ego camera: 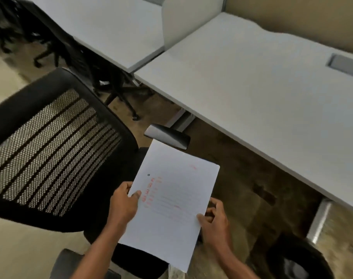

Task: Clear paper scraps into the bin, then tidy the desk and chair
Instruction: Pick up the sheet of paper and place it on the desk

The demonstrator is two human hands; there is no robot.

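Note:
A white sheet of paper (171,206) with faint red writing is held flat in front of me, above the seat of a black mesh-backed office chair (50,150). My left hand (124,204) grips the sheet's left edge, thumb on top. Along the right edge my right hand (215,222) pinches the sheet. A dark round bin (298,260) stands on the floor at the lower right, under the white desk (262,87), with something pale inside it. The chair's armrest (167,136) pokes out just beyond the paper's top edge.
A second white desk (103,27) sits at the back left, split from the near one by a white divider panel (183,19). More black wheeled chairs (50,43) stand under it. A grey cable hatch (344,64) is set into the near desk. Mottled beige floor lies between.

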